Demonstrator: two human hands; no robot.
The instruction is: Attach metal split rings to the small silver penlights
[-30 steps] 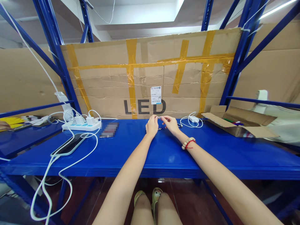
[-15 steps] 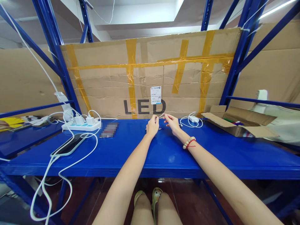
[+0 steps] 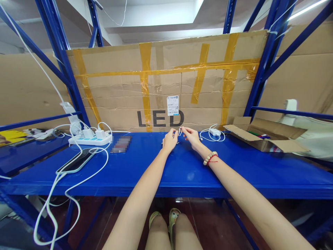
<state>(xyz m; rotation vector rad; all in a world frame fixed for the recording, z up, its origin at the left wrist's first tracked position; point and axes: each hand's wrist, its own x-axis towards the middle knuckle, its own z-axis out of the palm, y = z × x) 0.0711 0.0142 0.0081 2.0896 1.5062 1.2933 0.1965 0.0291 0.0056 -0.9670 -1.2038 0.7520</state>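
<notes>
and on the far left, a bright yellow soft bundle [image 3: 13,136] lies beside the blue metal tabletop [image 3: 189,173]. moving right, there's a long white plastic power strip [image 3: 91,141] with white plugs standing in it, and just in front of it a flat phone with a dark screen and pale edge [image 3: 81,159], thin white cables looping over and around it. right of the strip sits a flat dark rectangle [image 3: 121,144], its surface blurred out.

now the middle, where the action is! the left hand [image 3: 170,140] is raised near the back of the tabletop, fingers curled in; whether they close on anything, i cannot tell. right beside its tips, between the two hands, is a small thin whitish piece [image 3: 180,132], and the right hand [image 3: 191,136] has its upper end pinched between thumb and fingertips. below, a small dark object [image 3: 179,142] lies on the blue surface, partly hidden by the left hand. on the right wrist, a pale round-bead bracelet with red cord [image 3: 210,158].

further right, a white charger block [image 3: 214,132] with its coiled white lead, then an open brown cardboard box [image 3: 275,129], flaps spread, small coloured things inside.
</notes>
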